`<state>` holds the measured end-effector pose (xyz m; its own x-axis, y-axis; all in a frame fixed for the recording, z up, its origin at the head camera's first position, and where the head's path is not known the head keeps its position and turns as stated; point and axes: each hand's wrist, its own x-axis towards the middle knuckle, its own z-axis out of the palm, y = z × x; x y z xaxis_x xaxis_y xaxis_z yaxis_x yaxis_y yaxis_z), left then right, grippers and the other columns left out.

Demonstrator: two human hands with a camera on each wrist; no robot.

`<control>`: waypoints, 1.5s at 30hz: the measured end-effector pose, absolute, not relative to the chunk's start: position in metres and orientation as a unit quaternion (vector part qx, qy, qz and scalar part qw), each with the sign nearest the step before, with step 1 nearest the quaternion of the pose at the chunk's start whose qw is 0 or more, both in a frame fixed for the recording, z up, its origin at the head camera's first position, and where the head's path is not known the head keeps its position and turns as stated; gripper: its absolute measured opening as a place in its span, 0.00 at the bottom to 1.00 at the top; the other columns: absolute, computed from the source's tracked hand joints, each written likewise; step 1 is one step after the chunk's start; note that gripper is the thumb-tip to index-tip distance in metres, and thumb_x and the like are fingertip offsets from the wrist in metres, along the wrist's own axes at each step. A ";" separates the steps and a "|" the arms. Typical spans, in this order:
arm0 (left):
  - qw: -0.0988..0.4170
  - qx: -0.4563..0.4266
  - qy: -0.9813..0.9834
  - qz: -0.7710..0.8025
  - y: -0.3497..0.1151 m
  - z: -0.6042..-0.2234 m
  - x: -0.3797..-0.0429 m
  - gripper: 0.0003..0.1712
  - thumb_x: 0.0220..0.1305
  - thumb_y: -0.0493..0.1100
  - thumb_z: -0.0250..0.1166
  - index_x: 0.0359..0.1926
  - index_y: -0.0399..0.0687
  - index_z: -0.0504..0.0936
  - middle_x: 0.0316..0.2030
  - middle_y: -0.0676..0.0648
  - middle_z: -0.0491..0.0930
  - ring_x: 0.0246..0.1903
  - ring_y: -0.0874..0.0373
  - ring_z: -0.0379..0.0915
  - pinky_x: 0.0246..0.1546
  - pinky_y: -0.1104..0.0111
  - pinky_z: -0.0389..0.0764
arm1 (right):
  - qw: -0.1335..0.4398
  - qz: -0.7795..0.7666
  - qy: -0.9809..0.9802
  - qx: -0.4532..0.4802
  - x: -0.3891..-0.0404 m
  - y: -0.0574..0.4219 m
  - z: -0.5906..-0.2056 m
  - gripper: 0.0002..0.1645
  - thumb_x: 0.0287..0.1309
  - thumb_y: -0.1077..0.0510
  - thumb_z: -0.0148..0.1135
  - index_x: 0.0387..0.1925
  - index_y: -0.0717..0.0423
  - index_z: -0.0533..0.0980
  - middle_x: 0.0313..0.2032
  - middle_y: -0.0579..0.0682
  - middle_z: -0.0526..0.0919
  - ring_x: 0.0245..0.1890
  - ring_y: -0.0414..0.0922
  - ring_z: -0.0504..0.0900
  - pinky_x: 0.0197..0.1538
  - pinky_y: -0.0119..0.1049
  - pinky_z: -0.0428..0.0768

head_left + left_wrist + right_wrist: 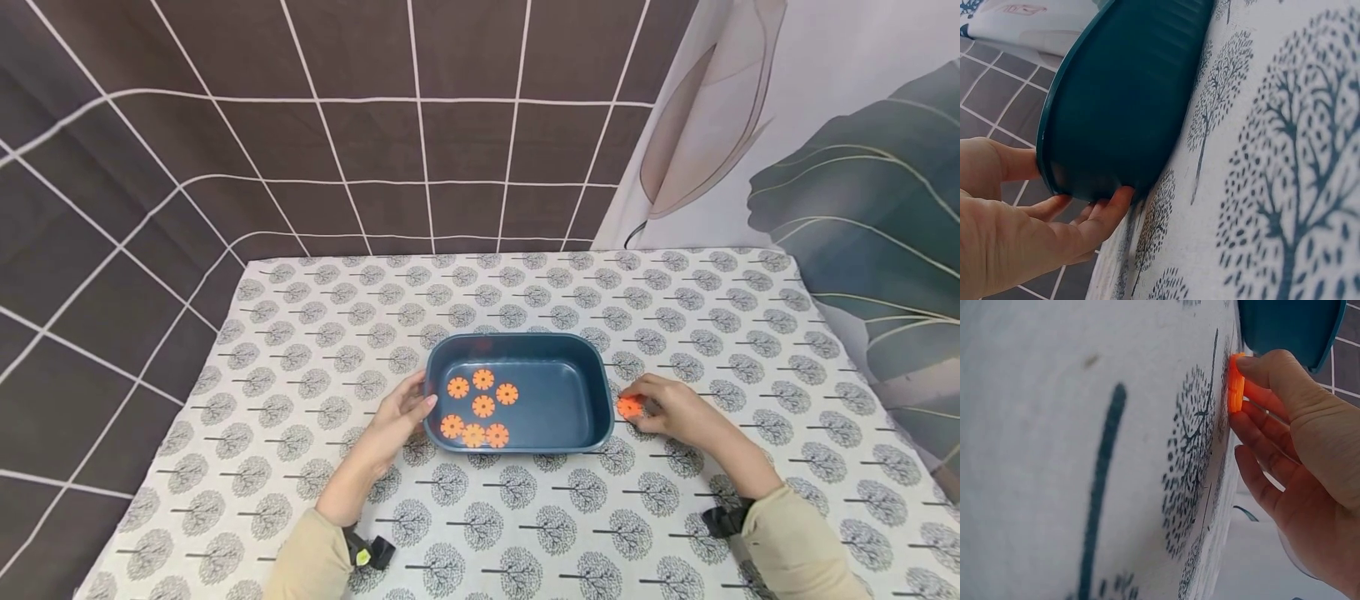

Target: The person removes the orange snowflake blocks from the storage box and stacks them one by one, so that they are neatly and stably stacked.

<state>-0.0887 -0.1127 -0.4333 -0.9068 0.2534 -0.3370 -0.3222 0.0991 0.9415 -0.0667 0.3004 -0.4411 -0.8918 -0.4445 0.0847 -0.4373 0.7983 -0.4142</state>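
A dark blue-green rectangular plastic basin (558, 404) stands on the cloth in the head view. My left hand (397, 417) grips its left end, thumb over the rim and fingers against the outer wall (1116, 106). Several orange notched building discs (483, 406) with small centre holes lie flat on the left half of its floor. Just outside the basin's right end, my right hand (671, 408) pinches another orange notched disc (628, 407). From the right wrist, that disc (1235, 384) shows edge-on, low at the cloth between thumb and fingers.
A white tablecloth (480, 533) printed with dark trees covers the table. Behind it hangs a dark curtain (465, 142) with white grid lines, and a leaf-patterned curtain (862, 208) hangs at the right. Black straps (727, 518) circle both wrists.
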 end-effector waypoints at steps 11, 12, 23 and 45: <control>0.216 -0.025 0.710 0.670 -0.113 -0.433 -0.089 0.33 0.65 0.38 0.55 0.69 0.47 0.56 0.64 0.38 0.61 0.62 0.44 0.61 0.56 0.55 0.73 | 0.009 -0.223 0.945 -0.239 -0.067 0.301 -0.442 0.24 0.38 0.61 0.72 0.43 0.60 0.78 0.38 0.48 0.80 0.33 0.39 0.76 0.37 0.37 0.81; 0.217 -0.025 0.710 0.670 -0.113 -0.433 -0.089 0.33 0.65 0.38 0.55 0.69 0.47 0.56 0.64 0.38 0.61 0.62 0.44 0.61 0.56 0.55 0.73 | 0.016 -0.223 0.946 -0.235 -0.067 0.302 -0.442 0.24 0.39 0.61 0.72 0.43 0.60 0.78 0.38 0.48 0.80 0.33 0.40 0.77 0.38 0.38 0.81; 0.213 -0.025 0.710 0.671 -0.112 -0.431 -0.087 0.32 0.65 0.38 0.55 0.69 0.47 0.57 0.64 0.39 0.62 0.62 0.44 0.62 0.55 0.56 0.74 | 0.032 -0.233 0.950 -0.206 -0.069 0.303 -0.432 0.23 0.42 0.59 0.72 0.44 0.58 0.79 0.39 0.49 0.82 0.38 0.44 0.79 0.43 0.43 0.81; 0.214 -0.025 0.706 0.674 -0.113 -0.432 -0.087 0.32 0.65 0.39 0.56 0.69 0.47 0.57 0.64 0.39 0.62 0.61 0.44 0.62 0.55 0.55 0.74 | -0.096 -0.303 0.908 -0.272 -0.089 0.254 -0.404 0.22 0.42 0.64 0.72 0.44 0.59 0.79 0.37 0.50 0.83 0.36 0.42 0.80 0.36 0.40 0.82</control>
<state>-0.0872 -0.1128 -0.4320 -0.9068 0.2532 -0.3370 -0.3248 0.0898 0.9415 -0.0895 0.2540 -0.4041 -0.8335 -0.4363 0.3389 -0.5524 0.6676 -0.4991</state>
